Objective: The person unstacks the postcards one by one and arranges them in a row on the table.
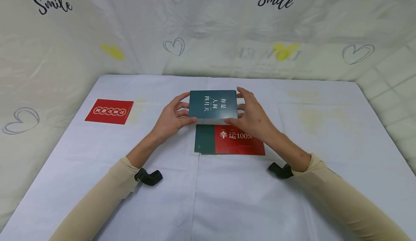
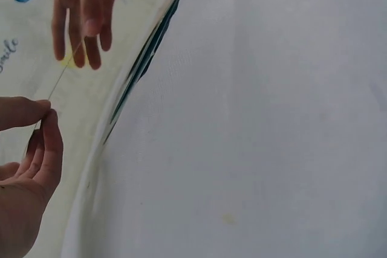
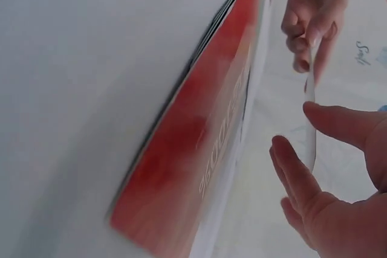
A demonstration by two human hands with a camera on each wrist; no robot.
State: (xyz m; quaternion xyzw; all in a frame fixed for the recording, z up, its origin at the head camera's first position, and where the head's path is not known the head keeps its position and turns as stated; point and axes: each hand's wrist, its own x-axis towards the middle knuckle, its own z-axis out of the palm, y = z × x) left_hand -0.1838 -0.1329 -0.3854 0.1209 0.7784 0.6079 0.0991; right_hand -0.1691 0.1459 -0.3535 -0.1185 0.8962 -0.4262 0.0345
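A dark green card (image 1: 212, 104) with white characters is held up over the table in the head view. My left hand (image 1: 173, 116) pinches its left side between thumb and fingers; the left wrist view shows the same grip (image 2: 36, 149). At its right end is my right hand (image 1: 253, 116), fingers spread and thumb at the near corner. Seen from the right wrist, that hand (image 3: 332, 173) keeps a gap between thumb and fingertips, with the card's edge (image 3: 311, 143) passing there. Just below lies a red card (image 1: 240, 141) overlapping green cards (image 1: 204, 140), partly hidden by my right hand.
Another red card (image 1: 109, 111) lies apart at the left of the white-covered table (image 1: 156, 212). A printed white sheet (image 1: 208, 24) hangs behind the table's far edge. Each wrist carries a black camera mount (image 1: 149, 177).
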